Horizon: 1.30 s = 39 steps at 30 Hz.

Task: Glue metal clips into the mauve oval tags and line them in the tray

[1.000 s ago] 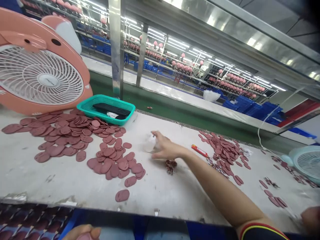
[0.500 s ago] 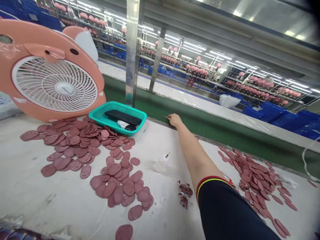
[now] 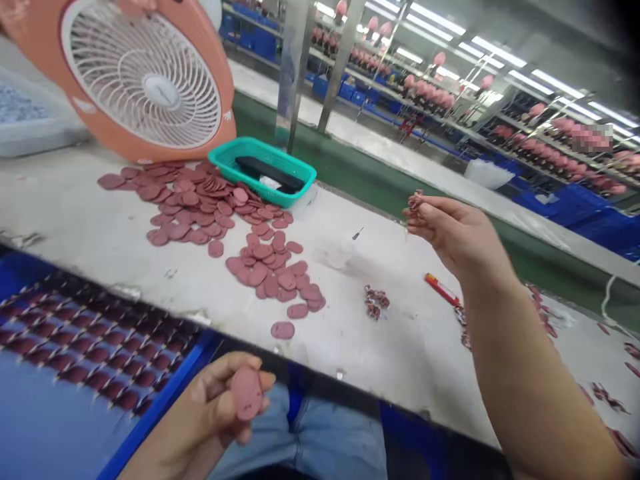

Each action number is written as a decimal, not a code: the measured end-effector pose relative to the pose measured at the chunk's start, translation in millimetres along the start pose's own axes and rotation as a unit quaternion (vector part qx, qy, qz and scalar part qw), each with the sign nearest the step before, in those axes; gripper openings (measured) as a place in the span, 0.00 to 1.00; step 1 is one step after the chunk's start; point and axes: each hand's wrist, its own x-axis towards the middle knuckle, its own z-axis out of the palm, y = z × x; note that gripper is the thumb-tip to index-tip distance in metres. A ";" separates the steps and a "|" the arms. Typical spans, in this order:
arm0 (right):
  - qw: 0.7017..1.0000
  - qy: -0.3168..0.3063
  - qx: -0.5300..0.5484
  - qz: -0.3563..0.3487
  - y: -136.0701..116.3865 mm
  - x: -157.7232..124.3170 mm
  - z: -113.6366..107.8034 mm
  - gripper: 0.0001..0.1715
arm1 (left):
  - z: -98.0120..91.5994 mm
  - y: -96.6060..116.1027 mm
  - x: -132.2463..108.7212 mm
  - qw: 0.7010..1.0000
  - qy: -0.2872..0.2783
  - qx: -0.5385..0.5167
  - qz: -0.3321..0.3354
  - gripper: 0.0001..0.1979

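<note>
My left hand (image 3: 200, 413) is low over my lap and pinches a flat, oval, dusky-pink piece (image 3: 247, 393) with small holes in it. My right hand (image 3: 450, 230) is raised above the bench, holding a small clump of reddish bits (image 3: 415, 201) at its fingertips. Below that hand lies a small cluster of similar bits (image 3: 376, 301). Two spreads of matching oval pieces, one (image 3: 200, 207) by the fan and one (image 3: 273, 273) nearer me, lie to the left of it. A red stick-like tool (image 3: 443, 289) lies just under my right wrist.
A teal plastic basket (image 3: 263, 170) holds a black object. A peach-coloured fan (image 3: 145, 73) stands at the far left. A blue tray (image 3: 95, 353) with rows of dark pieces sits at my lower left. Beyond the white bench (image 3: 400, 353) run a green floor strip and long racks.
My right hand has come back from the far bench edge and is raised with small bits in its fingers. My left hand has come into view holding an oval piece. The view has swung left and down.
</note>
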 end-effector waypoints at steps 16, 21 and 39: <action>0.967 -0.242 0.046 -0.058 -37.0 -201.1 99.8 0.07 | -7.9 -17.6 -18.8 0.997 -0.055 0.005 -0.059 0.16; 0.964 -0.256 0.026 -0.071 -39.4 -202.5 98.9 0.06 | -7.2 -16.9 -19.2 0.995 -0.077 0.004 -0.056 0.16; 0.949 -0.310 0.005 -0.051 -40.3 -189.3 100.8 0.03 | -8.0 -21.0 -16.1 0.994 -0.056 -0.022 -0.086 0.21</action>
